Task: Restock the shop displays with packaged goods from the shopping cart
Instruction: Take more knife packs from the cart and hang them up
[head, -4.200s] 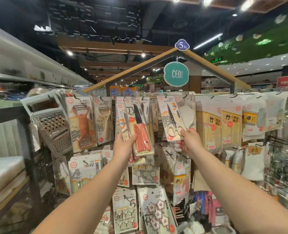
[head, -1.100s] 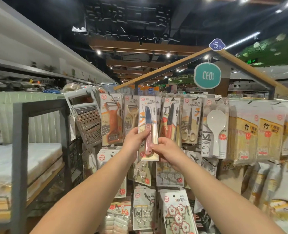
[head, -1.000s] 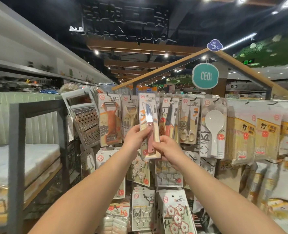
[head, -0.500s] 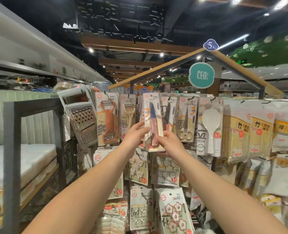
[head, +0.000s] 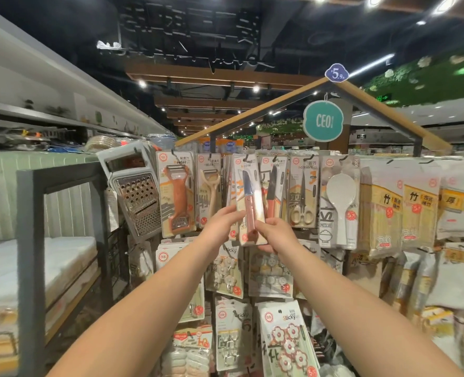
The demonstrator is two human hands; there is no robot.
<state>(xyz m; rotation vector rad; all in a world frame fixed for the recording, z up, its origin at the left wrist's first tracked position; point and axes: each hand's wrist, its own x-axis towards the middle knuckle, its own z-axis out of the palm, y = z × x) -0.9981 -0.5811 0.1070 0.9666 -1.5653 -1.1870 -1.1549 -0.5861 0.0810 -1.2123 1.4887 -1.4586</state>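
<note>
Both my arms are stretched out in front of me. My left hand (head: 220, 229) has its fingers fairly straight, touching the left edge of the knife pack (head: 249, 200), and my right hand (head: 277, 236) pinches the bottom of that pack between thumb and fingers. The pack is upright, right up against the top row of the display rack (head: 252, 112), with its top at hook level. Can't tell if it's actually on a hook.

Just left of my left hand hang two peeler packs (head: 177, 194), and further left a metal grater (head: 139, 197) tilts off the corner. Just right of my right hand there's another knife pack, then scissors (head: 304, 197), a white rice spoon (head: 339, 202) and bags of bamboo sticks (head: 380, 210). Under my hands are rows of sticky hook packs (head: 288, 341). Way off to my left is a grey metal frame (head: 30, 240) with white stuff stacked inside. Above the rack there's a teal CEO sign (head: 323, 121) and a price tag at the roof peak, then a dark ceiling with spotlights.

Compared to four seconds back: then I had a bunch of knife packs in my left hand and my right on the scissors. Now both are on this one pack, and I'm looking slightly more to the left.
</note>
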